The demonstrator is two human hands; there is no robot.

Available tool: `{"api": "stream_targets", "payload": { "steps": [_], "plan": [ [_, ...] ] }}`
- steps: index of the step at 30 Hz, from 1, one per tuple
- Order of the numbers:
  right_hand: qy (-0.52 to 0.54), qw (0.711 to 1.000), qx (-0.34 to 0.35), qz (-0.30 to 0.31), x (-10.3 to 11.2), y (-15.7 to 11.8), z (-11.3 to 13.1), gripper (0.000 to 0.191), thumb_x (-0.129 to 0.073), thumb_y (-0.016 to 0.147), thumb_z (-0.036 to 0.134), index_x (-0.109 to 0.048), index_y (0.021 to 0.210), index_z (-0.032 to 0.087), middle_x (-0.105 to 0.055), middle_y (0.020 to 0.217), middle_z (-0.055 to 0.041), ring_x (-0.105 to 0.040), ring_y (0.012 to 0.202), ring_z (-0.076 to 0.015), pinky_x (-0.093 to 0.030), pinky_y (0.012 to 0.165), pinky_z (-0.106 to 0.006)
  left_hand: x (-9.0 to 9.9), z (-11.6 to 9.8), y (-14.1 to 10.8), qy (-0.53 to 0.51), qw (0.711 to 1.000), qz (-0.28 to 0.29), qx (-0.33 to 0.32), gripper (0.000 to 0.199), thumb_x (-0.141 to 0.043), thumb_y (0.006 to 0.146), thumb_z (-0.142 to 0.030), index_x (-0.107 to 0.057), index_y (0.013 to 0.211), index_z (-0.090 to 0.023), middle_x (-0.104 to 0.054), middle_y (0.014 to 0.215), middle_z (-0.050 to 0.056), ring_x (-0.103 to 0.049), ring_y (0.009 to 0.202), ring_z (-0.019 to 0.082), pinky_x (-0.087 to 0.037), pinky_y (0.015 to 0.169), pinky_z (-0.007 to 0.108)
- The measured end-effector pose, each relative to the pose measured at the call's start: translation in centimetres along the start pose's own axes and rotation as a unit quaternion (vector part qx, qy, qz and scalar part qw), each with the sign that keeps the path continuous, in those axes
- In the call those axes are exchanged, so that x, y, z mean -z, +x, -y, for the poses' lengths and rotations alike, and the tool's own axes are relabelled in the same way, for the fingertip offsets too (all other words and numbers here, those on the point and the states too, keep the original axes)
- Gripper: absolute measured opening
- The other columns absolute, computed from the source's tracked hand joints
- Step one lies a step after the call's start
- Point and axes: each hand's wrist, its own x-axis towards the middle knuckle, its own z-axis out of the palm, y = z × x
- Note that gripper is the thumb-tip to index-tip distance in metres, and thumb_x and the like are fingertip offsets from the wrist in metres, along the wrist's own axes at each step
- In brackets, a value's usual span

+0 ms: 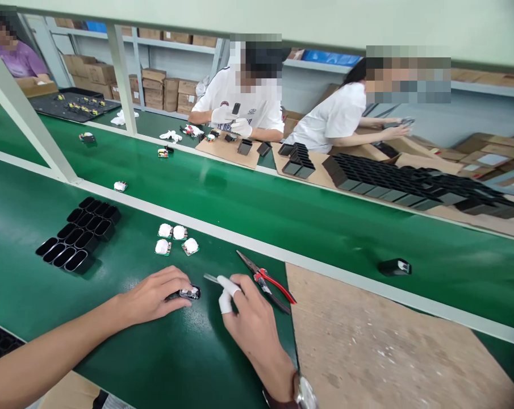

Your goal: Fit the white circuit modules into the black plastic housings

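Observation:
My left hand (157, 294) is closed around a small black case (194, 293) on the green table, with light-coloured parts showing in its open end. In my right hand (252, 321), which wears white finger cots, is a thin flat metal tool (210, 278). Its tip points at the case without touching it; the rest is hidden by the fingers. Red-and-black needle-nose pliers (260, 275) lie just beyond my right hand. Several small circuit boards with white tops (191, 245) sit beyond my left hand.
Black open cases (75, 236) stand in rows at left. A cardboard sheet (393, 341) covers the right side. Past a pale rail (222, 241) runs a green belt (239, 196) carrying a black case (393, 267) and boards. People work opposite, near many black cases (380, 179).

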Motion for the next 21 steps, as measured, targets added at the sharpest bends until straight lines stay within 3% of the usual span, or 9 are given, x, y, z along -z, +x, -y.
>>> {"api": "stream_targets", "payload": {
  "steps": [4, 7, 10, 14, 16, 18, 19, 21],
  "plan": [
    [-0.024, 0.999, -0.033, 0.023, -1.6, -0.8, -1.5, 0.026, -0.048, 0.095, 0.005, -0.067, 0.107, 0.017, -0.066, 0.104, -0.0098, -0.064, 0.086, -0.0225, -0.052, 0.065, -0.033, 0.2, 0.1, -0.6, 0.025, 0.999, -0.005, 0.045, 0.036, -0.071, 0.101, -0.028, -0.057, 0.134, -0.023, -0.071, 0.124, 0.010, -0.071, 0.113, 0.023, -0.062, 0.098, 0.038],
    [-0.047, 0.998, -0.017, 0.049, -2.1, -0.9, -1.3, 0.029, -0.047, 0.089, 0.000, -0.068, 0.101, 0.016, -0.066, 0.101, -0.0111, -0.061, 0.088, -0.0251, -0.056, 0.075, -0.038, 0.6, 0.0, -0.6, 0.059, 0.998, 0.000, -0.023, 0.026, -0.065, 0.103, -0.017, -0.063, 0.129, -0.023, -0.068, 0.129, 0.012, -0.071, 0.115, 0.023, -0.062, 0.098, 0.036],
    [-0.047, 0.998, -0.012, 0.047, -2.2, -0.7, -0.8, 0.030, -0.048, 0.091, 0.001, -0.068, 0.110, 0.013, -0.066, 0.107, -0.0142, -0.059, 0.097, -0.0282, -0.057, 0.080, -0.042, 0.9, -0.1, -0.5, 0.075, 0.994, -0.017, -0.078, 0.028, -0.065, 0.100, -0.008, -0.067, 0.125, -0.020, -0.067, 0.125, 0.014, -0.070, 0.111, 0.023, -0.062, 0.091, 0.035],
    [-0.027, 0.999, -0.016, 0.033, -2.2, -0.4, -0.2, 0.026, -0.050, 0.099, 0.007, -0.067, 0.119, 0.012, -0.066, 0.116, -0.0163, -0.058, 0.106, -0.0295, -0.056, 0.085, -0.043, 0.7, -0.1, -0.3, 0.062, 0.995, -0.021, -0.076, 0.026, -0.068, 0.097, -0.005, -0.073, 0.118, -0.020, -0.069, 0.121, 0.014, -0.070, 0.102, 0.023, -0.062, 0.083, 0.035],
    [-0.019, 0.999, -0.013, 0.039, -2.2, -0.3, -0.1, 0.027, -0.050, 0.101, 0.009, -0.066, 0.122, 0.011, -0.066, 0.118, -0.0167, -0.058, 0.108, -0.0298, -0.056, 0.086, -0.044, 0.6, 0.0, -0.1, 0.002, 0.999, -0.030, -0.011, 0.018, -0.070, 0.097, -0.011, -0.076, 0.110, -0.021, -0.072, 0.117, 0.013, -0.072, 0.094, 0.021, -0.062, 0.080, 0.034],
    [-0.017, 0.998, -0.017, 0.049, -2.3, -0.3, 0.0, 0.028, -0.050, 0.101, 0.010, -0.065, 0.125, 0.009, -0.066, 0.120, -0.0174, -0.058, 0.109, -0.0303, -0.055, 0.086, -0.044, 0.7, 0.1, 0.4, -0.122, 0.984, -0.066, 0.113, 0.007, -0.072, 0.098, -0.021, -0.077, 0.103, -0.021, -0.075, 0.106, 0.010, -0.073, 0.086, 0.020, -0.064, 0.075, 0.032],
    [-0.020, 0.998, -0.019, 0.054, -2.3, -0.4, 0.0, 0.029, -0.050, 0.101, 0.010, -0.064, 0.127, 0.009, -0.066, 0.121, -0.0178, -0.058, 0.109, -0.0307, -0.055, 0.086, -0.045, 0.9, 0.2, 0.6, -0.199, 0.958, -0.088, 0.188, 0.008, -0.074, 0.097, -0.027, -0.077, 0.101, -0.020, -0.075, 0.099, 0.008, -0.074, 0.081, 0.019, -0.064, 0.072, 0.031],
    [-0.028, 0.997, -0.027, 0.064, -2.5, -0.5, -0.1, 0.031, -0.051, 0.100, 0.010, -0.063, 0.128, 0.009, -0.065, 0.123, -0.0183, -0.058, 0.110, -0.0316, -0.055, 0.087, -0.046, 1.4, 0.2, 1.2, -0.343, 0.876, -0.124, 0.315, 0.019, -0.078, 0.094, -0.037, -0.076, 0.095, -0.017, -0.076, 0.088, 0.006, -0.073, 0.075, 0.018, -0.066, 0.071, 0.031]
  ]
}}
